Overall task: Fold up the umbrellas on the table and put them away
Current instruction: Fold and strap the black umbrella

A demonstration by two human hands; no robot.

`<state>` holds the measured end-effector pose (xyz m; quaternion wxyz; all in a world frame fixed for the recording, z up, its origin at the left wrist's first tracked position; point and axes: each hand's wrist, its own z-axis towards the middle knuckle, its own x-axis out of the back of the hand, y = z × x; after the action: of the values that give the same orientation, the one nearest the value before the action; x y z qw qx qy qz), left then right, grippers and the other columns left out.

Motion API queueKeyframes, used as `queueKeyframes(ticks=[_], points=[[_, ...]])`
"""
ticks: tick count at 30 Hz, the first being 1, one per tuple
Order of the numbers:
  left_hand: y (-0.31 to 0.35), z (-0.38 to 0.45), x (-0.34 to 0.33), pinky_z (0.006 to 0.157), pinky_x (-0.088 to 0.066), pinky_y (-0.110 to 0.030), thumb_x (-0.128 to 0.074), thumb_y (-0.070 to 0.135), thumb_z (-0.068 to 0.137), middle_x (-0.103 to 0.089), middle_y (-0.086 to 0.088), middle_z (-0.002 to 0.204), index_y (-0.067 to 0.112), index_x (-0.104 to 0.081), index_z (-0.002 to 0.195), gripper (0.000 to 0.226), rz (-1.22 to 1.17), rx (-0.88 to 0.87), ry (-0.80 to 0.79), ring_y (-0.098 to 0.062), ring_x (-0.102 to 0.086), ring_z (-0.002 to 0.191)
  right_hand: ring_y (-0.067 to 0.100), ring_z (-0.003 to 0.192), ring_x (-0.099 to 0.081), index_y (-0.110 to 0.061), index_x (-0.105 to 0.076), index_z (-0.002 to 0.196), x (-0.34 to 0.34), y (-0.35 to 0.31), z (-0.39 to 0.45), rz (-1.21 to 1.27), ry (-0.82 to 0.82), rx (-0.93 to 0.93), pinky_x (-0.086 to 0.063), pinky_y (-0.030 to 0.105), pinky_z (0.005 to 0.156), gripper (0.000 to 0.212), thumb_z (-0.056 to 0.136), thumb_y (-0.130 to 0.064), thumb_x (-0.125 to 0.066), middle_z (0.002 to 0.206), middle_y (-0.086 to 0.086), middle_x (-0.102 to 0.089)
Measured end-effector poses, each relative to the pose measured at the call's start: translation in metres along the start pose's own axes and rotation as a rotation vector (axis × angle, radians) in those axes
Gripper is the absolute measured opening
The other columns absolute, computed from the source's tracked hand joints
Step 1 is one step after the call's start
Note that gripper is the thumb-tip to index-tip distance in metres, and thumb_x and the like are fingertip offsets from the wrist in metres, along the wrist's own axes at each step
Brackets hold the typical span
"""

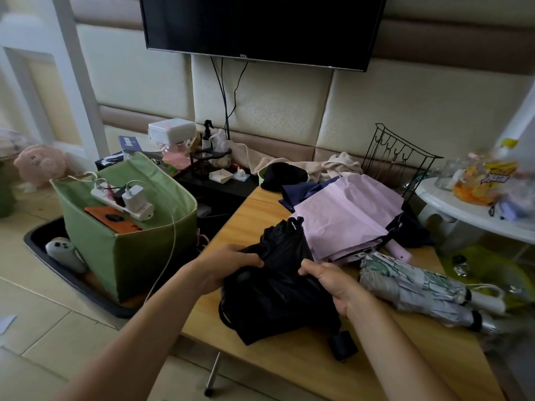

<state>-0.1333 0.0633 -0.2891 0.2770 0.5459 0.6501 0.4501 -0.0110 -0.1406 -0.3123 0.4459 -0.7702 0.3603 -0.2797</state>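
Note:
A black folding umbrella (278,287) lies collapsed on the wooden table (289,369), its fabric loose and bunched, its handle (343,347) toward me. My left hand (228,264) grips the fabric on its left side. My right hand (330,282) grips the fabric on the right. Behind it lies a pink umbrella (347,215), loosely folded, over a dark navy one (301,192). To the right rests a rolled grey-green patterned umbrella (414,285) with a white handle.
A green fabric box (127,241) holding a power strip and chargers stands left of the table in a black tray. A black wire rack (396,160) and a white round table (474,209) with snacks sit at the right. A TV hangs on the wall.

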Motion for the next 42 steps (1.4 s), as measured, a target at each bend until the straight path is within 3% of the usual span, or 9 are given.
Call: queueKeyframes(ticks=[5,8,11,13,18,25,31,38,42], points=[[-0.004,0.009,-0.007,0.092,-0.057,-0.036,-0.091,0.042,0.071,-0.076,-0.005,0.113,0.015,-0.065,0.121,0.062,-0.076,0.015,-0.059,-0.022,-0.074,0.103,0.026,0.074,-0.07,-0.012,-0.068,0.081,0.0,0.004,0.003,0.035,-0.018,0.011,-0.055,0.033,0.073,0.014,0.094,-0.015,-0.066,0.078,0.011,-0.074],[-0.004,0.013,-0.008,0.094,-0.057,-0.036,-0.091,0.04,0.07,-0.077,-0.003,0.109,0.016,-0.068,0.117,0.057,0.0,0.014,-0.055,-0.021,-0.074,0.101,0.027,0.083,-0.071,-0.017,-0.073,0.092,0.003,0.003,0.001,0.097,-0.061,0.007,-0.056,0.033,0.075,0.009,0.09,-0.015,-0.064,0.092,0.013,-0.075],[-0.003,0.016,-0.009,0.085,-0.058,-0.032,-0.09,0.04,0.073,-0.077,-0.001,0.104,0.02,-0.072,0.112,0.047,0.103,-0.041,-0.006,-0.018,-0.074,0.095,0.031,0.1,-0.075,-0.013,-0.075,0.117,0.006,0.0,-0.003,0.195,-0.157,-0.012,-0.058,0.041,0.095,0.029,0.09,-0.025,-0.071,0.111,0.015,-0.077],[-0.002,0.019,-0.009,0.091,-0.058,-0.035,-0.089,0.043,0.074,-0.078,0.001,0.105,0.02,-0.072,0.116,0.051,0.15,-0.086,-0.013,-0.016,-0.075,0.095,0.03,0.104,-0.075,-0.01,-0.071,0.124,0.005,-0.002,-0.006,0.219,-0.205,0.03,-0.059,0.042,0.095,0.037,0.091,-0.026,-0.076,0.115,0.017,-0.076],[0.004,0.017,-0.009,0.096,-0.056,-0.037,-0.083,0.04,0.081,-0.077,0.003,0.111,0.022,-0.067,0.124,0.048,0.118,-0.133,-0.087,-0.015,-0.074,0.101,0.043,0.111,-0.07,0.005,-0.066,0.128,0.001,-0.005,-0.008,0.305,-0.221,0.005,-0.059,0.052,0.095,0.06,0.077,-0.018,-0.085,0.118,0.028,-0.072],[0.003,0.017,-0.015,0.098,-0.056,-0.041,-0.079,0.019,0.086,-0.075,-0.008,0.116,0.012,-0.066,0.124,0.041,-0.079,-0.166,-0.142,-0.025,-0.072,0.107,0.035,0.099,-0.074,-0.003,-0.079,0.111,-0.005,-0.009,-0.02,0.394,-0.372,-0.061,-0.058,0.045,0.097,0.032,0.093,-0.025,-0.065,0.12,0.024,-0.072],[0.0,0.024,-0.017,0.097,-0.056,-0.051,-0.083,0.007,0.08,-0.075,-0.016,0.112,0.012,-0.069,0.121,0.043,-0.126,-0.184,-0.04,-0.034,-0.073,0.103,0.035,0.115,-0.069,-0.008,-0.071,0.129,-0.009,0.0,-0.008,0.275,-0.341,-0.015,-0.049,0.049,0.111,0.046,0.091,-0.034,-0.071,0.125,0.02,-0.071],[0.005,0.015,-0.024,0.091,-0.059,-0.051,-0.08,0.008,0.083,-0.077,-0.012,0.103,0.016,-0.07,0.116,0.035,-0.13,-0.231,0.059,-0.03,-0.075,0.095,0.019,0.105,-0.074,-0.029,-0.067,0.124,-0.013,0.002,-0.003,-0.027,-0.112,0.159,-0.06,0.042,0.095,0.063,0.073,-0.061,-0.086,0.113,-0.002,-0.077],[0.013,0.006,-0.03,0.089,-0.061,-0.047,-0.081,0.015,0.085,-0.077,-0.008,0.104,0.019,-0.067,0.119,0.037,-0.083,-0.24,0.057,-0.026,-0.076,0.093,0.023,0.1,-0.076,-0.023,-0.067,0.123,-0.018,0.005,-0.002,-0.028,-0.087,0.17,-0.061,0.047,0.092,0.078,0.058,-0.055,-0.096,0.107,0.0,-0.079]])
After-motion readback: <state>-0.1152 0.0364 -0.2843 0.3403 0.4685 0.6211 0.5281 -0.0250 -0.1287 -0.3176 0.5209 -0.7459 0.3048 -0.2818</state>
